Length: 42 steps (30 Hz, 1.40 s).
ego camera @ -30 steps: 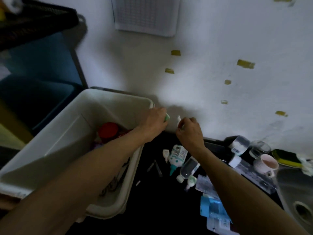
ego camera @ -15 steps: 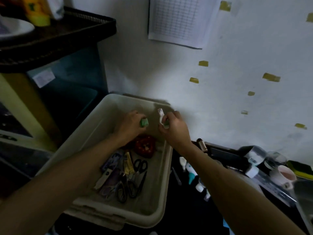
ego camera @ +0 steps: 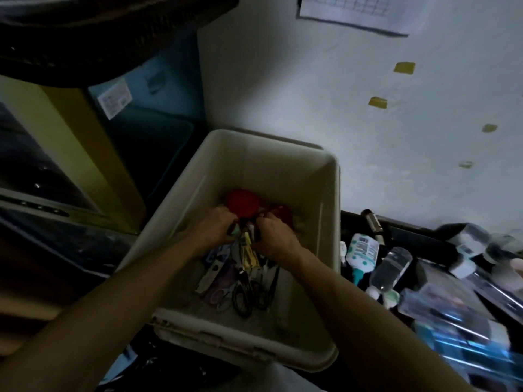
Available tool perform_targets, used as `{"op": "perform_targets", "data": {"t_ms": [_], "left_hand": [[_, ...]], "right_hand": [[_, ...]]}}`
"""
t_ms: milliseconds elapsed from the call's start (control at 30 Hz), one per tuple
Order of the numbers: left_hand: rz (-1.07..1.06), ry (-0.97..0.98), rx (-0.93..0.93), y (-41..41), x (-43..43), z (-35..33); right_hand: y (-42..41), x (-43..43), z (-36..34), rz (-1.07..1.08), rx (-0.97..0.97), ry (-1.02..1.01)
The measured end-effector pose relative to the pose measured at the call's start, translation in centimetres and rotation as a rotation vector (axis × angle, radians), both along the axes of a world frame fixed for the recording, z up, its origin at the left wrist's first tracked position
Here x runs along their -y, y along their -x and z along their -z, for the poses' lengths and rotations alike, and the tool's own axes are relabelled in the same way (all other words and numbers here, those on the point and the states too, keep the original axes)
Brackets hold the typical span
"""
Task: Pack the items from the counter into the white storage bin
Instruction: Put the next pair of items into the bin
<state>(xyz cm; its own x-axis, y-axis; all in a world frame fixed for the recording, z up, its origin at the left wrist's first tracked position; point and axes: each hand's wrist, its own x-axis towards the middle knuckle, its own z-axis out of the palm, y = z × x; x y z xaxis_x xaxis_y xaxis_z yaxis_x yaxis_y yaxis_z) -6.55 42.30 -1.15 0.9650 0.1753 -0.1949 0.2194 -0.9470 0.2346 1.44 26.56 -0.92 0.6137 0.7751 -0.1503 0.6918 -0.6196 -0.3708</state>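
Inside the near end of the white storage bin, black-handled scissors lie in a loose heap with other small tools, and both hands work just beyond them, low over the heap. The left hand curls its fingers round a small green piece. The right hand is curled too, but the dim light hides whether it grips anything. A careless release could lose small pieces among the scissors, or a finger could catch a blade. Farther in lies a red round item. On the counter right of the bin, a white-and-teal bottle and a clear bottle lie unpacked, where a forearm pulling back might roll them.
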Motion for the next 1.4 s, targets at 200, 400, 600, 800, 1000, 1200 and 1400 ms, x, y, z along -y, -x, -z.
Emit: {"op": "perform_targets", "data": {"t_ms": [200,400,600,800,1000,1200,1400], "left_hand": [[0.142,-0.141,-0.238,-0.1,-0.4,3.0],[0.296,-0.221,-0.332,-0.2,-0.7,4.2],[0.331,-0.226,-0.489,-0.6,0.5,4.4],[0.357,-0.289,-0.284,-1.1,0.6,3.1],[0.268,-0.163,0.091,-2.8,1.4,-0.4],[0.151,-0.022,0.424,-6.1,3.2,-3.9],[0.069,0.005,0.586,-9.3,8.4,-7.7]], "right_hand": [[1.0,-0.4,4.0,0.020,-0.087,0.205],[1.5,-0.8,5.9,-0.006,-0.084,0.302],[1.0,-0.5,6.2,-0.005,-0.174,0.395],[-0.7,-0.4,3.0,0.000,-0.112,0.300],[-2.3,-0.4,-1.7,0.053,-0.001,0.052],[-4.2,3.3,-6.1,0.082,0.197,-0.141],[-7.4,9.1,-8.3,0.171,0.292,-0.218]]}}
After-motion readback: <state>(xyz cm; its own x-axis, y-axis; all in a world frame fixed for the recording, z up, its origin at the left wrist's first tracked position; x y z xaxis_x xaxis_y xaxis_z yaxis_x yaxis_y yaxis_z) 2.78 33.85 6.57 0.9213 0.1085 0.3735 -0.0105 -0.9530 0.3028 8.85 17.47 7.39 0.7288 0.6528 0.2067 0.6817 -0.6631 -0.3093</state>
